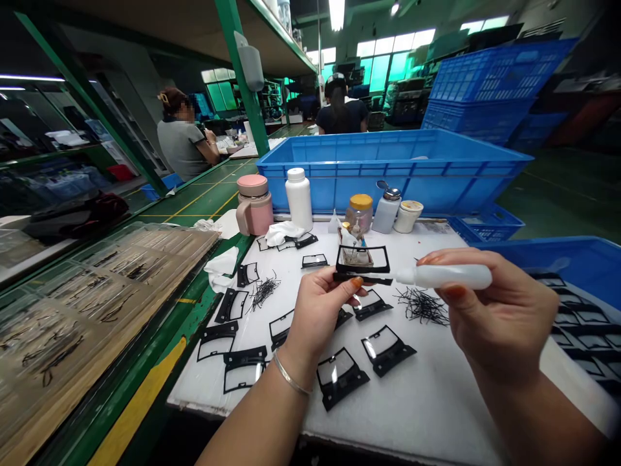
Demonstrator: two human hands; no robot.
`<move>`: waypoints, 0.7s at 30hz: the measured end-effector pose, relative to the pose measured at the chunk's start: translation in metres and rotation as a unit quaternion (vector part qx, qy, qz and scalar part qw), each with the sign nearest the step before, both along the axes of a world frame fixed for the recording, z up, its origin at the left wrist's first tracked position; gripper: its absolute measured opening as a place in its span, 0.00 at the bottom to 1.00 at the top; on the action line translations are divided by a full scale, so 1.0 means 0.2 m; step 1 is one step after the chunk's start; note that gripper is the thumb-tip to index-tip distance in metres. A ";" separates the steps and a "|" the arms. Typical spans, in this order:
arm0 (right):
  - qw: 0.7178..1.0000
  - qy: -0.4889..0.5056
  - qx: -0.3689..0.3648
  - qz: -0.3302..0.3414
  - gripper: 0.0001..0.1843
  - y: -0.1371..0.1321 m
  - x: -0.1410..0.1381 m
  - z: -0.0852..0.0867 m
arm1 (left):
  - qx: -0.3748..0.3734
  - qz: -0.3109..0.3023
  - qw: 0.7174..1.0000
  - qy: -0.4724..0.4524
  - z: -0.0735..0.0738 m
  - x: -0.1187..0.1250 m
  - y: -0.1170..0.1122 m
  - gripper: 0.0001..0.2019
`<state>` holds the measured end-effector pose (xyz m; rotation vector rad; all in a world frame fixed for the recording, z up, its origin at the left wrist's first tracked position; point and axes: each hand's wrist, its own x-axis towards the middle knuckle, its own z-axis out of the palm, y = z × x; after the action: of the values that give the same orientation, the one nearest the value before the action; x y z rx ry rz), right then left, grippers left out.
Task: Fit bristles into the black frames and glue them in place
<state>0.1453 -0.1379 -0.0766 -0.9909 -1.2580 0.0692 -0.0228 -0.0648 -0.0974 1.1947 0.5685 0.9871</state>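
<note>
The left hand (317, 307) pinches a black plastic frame (363, 260) by its near edge, thumb and fingers closed on it, holding it upright above the table (427, 401). The right hand (495, 310) has its fingers wrapped around a small white squeeze bottle (451, 276) lying sideways, its tip pointing left and meeting the frame's lower edge; whether the tip truly touches cannot be told. A thin bracelet (291, 378) circles the left wrist.

Beneath the hands, more black frames (339, 378) with clear windows lie scattered flat on the white table, some partly hidden by the left hand. Two loose piles of thin black wire-like pieces (422, 305) sit left and right of the hands; their exact nature is too fine to make out. Farther back stand a pink mug (253, 206), a white bottle (299, 197), a yellow-lidded jar (359, 210), a pump dispenser (387, 207) and a small white pot (408, 215), with white cloths (284, 232) near them. Behind these is a large blue crate (398, 171). At the right, another blue crate (582, 259), cut off by the edge, holds more frames. On the left, clear blister trays (97, 291) hold dark parts seen only dimly. Two seated people (342, 107) work in the far background.
</note>
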 end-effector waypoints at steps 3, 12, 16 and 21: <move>0.999 -0.030 0.022 -0.003 0.07 0.00 -0.03 -0.01 | -0.003 0.002 1.000 0.004 0.00 0.00 0.00 0.06; 0.996 -0.077 0.012 -0.041 0.08 -0.01 -0.04 -0.02 | 0.002 -0.010 1.000 0.030 0.01 0.00 0.00 0.07; 0.996 -0.081 0.014 -0.041 0.09 -0.01 -0.04 -0.02 | 0.006 -0.012 1.000 0.027 0.01 0.00 -0.01 0.07; 0.996 -0.077 0.033 -0.041 0.10 0.00 -0.04 -0.02 | 0.003 -0.018 0.999 0.031 0.01 0.00 -0.01 0.07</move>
<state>0.1369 -0.1378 -0.0802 -1.0040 -1.3500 -0.1139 -0.0221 -0.0663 -0.0959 1.2411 0.5916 0.9234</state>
